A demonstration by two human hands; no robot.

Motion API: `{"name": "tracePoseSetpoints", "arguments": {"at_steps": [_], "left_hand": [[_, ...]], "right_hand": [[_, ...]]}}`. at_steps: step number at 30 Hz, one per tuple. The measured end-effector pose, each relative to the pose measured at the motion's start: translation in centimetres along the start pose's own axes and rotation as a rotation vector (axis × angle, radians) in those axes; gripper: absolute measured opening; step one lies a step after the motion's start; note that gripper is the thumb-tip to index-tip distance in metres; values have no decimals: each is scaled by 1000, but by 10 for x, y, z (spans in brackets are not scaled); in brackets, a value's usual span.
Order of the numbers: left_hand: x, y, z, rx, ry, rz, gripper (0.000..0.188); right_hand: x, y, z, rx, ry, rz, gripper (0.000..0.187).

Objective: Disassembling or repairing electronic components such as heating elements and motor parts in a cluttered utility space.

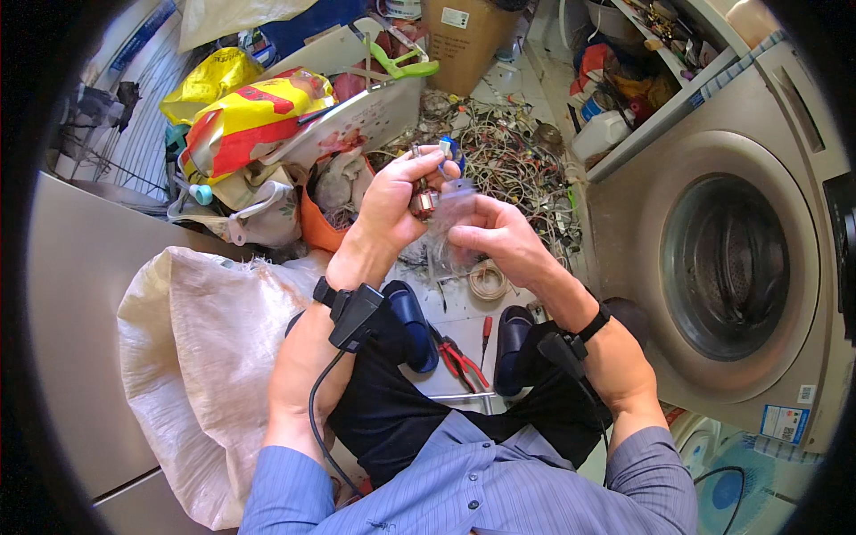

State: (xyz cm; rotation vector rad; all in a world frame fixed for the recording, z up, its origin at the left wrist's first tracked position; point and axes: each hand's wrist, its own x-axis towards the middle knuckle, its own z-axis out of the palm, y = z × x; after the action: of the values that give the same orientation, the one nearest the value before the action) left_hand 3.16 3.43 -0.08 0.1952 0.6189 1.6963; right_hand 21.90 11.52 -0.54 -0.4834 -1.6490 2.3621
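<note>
Shirt point(499, 486): nearest to my camera, blue with a fine stripe, buttoned down the front, its sleeves ending near the elbows.
Wrist units: I see a black strapped-on box on the left forearm point(357, 316) and another on the right point(563, 348), each trailing a black cable.
Left grip point(390, 198): curled closed around a small metal-and-red part point(426, 203), held above the floor; a blue-and-white piece point(446, 147) shows at the fingertips, and I cannot tell whether it is held too.
Right grip point(501, 234): narrow, thumb and fingers pinching a clear plastic bag point(453, 210), just beside the metal-and-red part.
Sack point(201, 357): pale woven plastic, slumped beside the left forearm.
Tools: red-handled pliers point(461, 361) and a red-handled screwdriver point(486, 330) lie on the floor between two dark slippers point(411, 325).
Coil point(487, 282): a pale ring of cable on the floor, below the right grip in my view.
Washing machine point(615, 223): to the right, its round door shut.
Orange bag point(323, 223): beyond the left wrist, standing open with things inside.
Wire heap point(526, 192): many-coloured tangled cables spread over the floor past both hands.
Yellow-and-red bag point(250, 120): bulging, against a white panel point(388, 111) on the left.
Cardboard box point(465, 49): brown, standing beyond the wire heap.
</note>
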Motion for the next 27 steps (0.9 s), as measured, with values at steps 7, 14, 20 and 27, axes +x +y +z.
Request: {"name": "tracePoseSetpoints", "arguments": {"at_steps": [7,14,20,27], "left_hand": [[-9,8,19,499,102,-46,21],[-6,-6,11,590,86,0,15],[0,-9,3,475,124,12,11],[-6,-5,8,620,127,56,9]], "right_hand": [[-8,-15,-24,-179,185,-21,11],[-12,-18,-32,-198,95,-56,17],[-14,-19,-45,-135,6,-16,27],[-14,-17,-67,-889,130,-98,31]]}}
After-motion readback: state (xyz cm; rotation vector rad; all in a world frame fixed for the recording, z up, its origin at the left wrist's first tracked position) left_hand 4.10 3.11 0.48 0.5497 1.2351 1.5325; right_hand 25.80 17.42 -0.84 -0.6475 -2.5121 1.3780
